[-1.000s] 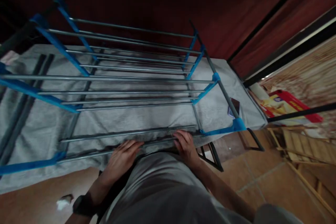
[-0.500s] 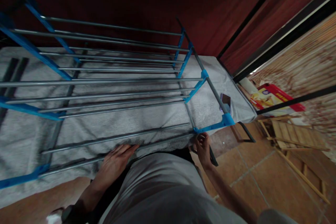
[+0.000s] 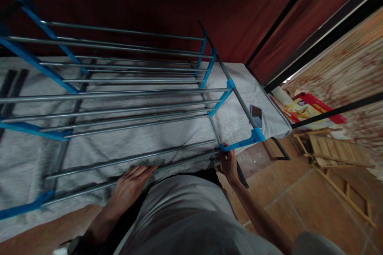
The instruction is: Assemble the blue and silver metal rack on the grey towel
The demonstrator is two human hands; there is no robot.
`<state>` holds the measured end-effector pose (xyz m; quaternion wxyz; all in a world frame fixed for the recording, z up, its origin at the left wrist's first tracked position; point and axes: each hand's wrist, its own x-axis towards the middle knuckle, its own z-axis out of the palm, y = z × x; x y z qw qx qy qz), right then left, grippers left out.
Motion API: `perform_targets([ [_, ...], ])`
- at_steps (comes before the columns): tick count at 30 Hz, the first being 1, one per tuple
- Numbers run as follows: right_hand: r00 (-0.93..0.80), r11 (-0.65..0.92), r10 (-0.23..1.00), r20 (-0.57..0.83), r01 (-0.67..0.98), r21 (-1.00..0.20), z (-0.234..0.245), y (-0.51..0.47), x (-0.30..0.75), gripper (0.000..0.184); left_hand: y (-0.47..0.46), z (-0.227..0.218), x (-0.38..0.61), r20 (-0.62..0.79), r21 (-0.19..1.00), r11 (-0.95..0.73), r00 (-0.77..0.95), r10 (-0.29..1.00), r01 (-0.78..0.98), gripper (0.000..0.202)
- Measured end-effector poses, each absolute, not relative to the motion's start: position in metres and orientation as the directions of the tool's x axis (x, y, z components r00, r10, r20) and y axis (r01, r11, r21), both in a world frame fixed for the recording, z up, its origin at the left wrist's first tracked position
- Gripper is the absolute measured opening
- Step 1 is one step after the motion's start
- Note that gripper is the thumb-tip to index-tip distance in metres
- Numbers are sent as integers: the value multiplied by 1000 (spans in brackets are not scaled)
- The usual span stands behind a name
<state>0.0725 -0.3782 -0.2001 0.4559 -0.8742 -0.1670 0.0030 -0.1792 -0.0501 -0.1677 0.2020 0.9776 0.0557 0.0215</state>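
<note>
A metal rack [image 3: 128, 99] with grey bars and blue plastic side pieces stands on a table covered by a grey cloth [image 3: 236, 119]. My left hand [image 3: 131, 185] lies flat with fingers stretched out on the cloth at the table's near edge, by the lowest front bar. My right hand [image 3: 229, 165] is closed around the rack's near right corner, just below the blue connector [image 3: 239, 143]. My grey shirt fills the bottom middle of the view.
A phone [image 3: 256, 114] lies on the cloth right of the rack. A red and yellow package [image 3: 311, 110] and a folded wooden frame [image 3: 335, 155] sit on the tiled floor at the right. A dark red wall stands behind the table.
My right hand moved from the middle of the front bar rightward to the rack's near right corner and closed there. My left hand stayed flat on the cloth. The view shifted slightly right.
</note>
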Motion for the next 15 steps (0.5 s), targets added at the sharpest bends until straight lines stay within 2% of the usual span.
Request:
perform_targets([
  [15,932,-502,315,181,326,-801,-189,-371,71,30,-46,-166,-177,22,410,-911,997,68,53,49],
])
